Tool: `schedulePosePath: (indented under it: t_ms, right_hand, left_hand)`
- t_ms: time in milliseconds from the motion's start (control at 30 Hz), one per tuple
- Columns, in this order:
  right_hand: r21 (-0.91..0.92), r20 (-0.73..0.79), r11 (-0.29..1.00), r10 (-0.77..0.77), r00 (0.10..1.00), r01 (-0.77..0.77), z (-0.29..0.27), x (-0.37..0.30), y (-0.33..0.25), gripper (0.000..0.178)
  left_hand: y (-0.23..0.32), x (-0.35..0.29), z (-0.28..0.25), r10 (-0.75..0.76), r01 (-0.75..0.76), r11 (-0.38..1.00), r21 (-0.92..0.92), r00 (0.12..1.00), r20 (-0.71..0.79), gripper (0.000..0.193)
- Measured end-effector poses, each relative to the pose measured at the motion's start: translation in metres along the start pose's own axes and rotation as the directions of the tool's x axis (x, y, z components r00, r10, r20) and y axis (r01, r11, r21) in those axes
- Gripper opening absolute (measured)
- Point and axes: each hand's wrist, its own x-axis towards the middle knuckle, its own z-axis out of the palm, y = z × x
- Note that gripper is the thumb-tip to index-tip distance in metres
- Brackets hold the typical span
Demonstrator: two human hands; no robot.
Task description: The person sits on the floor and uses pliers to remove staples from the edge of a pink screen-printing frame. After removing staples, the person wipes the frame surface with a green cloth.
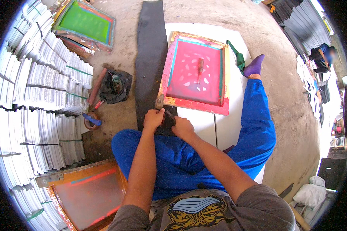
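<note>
Grey shirt (pixel 194 213) nearest; pink framed screen (pixel 189 75) ahead, white stacks (pixel 46 82) left.

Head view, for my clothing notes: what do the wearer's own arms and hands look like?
The left hand and right hand are bare, with no gloves. Short, plain dark grey sleeves leave the forearms uncovered. No watch, bracelet or cable shows on them; rings are too small to tell.
</note>
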Motion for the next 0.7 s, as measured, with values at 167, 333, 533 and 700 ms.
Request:
schedulePosePath:
  t_ms: [167,333,533,700]
  right_hand:
    - [-0.011,0.030,0.995,-0.099,0.995,0.100,0.003,-0.016,-0.016,0.030]
    - [0.284,0.385,0.958,-0.153,0.910,0.041,-0.018,0.000,-0.009,0.032]
    - [0.374,0.464,0.918,-0.062,0.884,-0.131,-0.056,0.018,0.017,0.040]
    - [0.387,0.435,0.893,0.044,0.900,-0.230,-0.074,0.046,0.025,0.039]
  left_hand:
    - [-0.008,-0.004,-0.009,0.026,-0.018,0.982,-0.186,0.999,0.045,0.033]
    - [-0.015,0.005,-0.008,0.029,-0.031,0.995,-0.097,0.999,-0.019,0.030]
    - [-0.002,-0.006,-0.013,-0.116,0.136,0.964,0.229,0.989,-0.096,0.038]
    - [0.016,-0.027,-0.026,-0.112,0.130,0.956,0.264,0.990,-0.083,0.044]
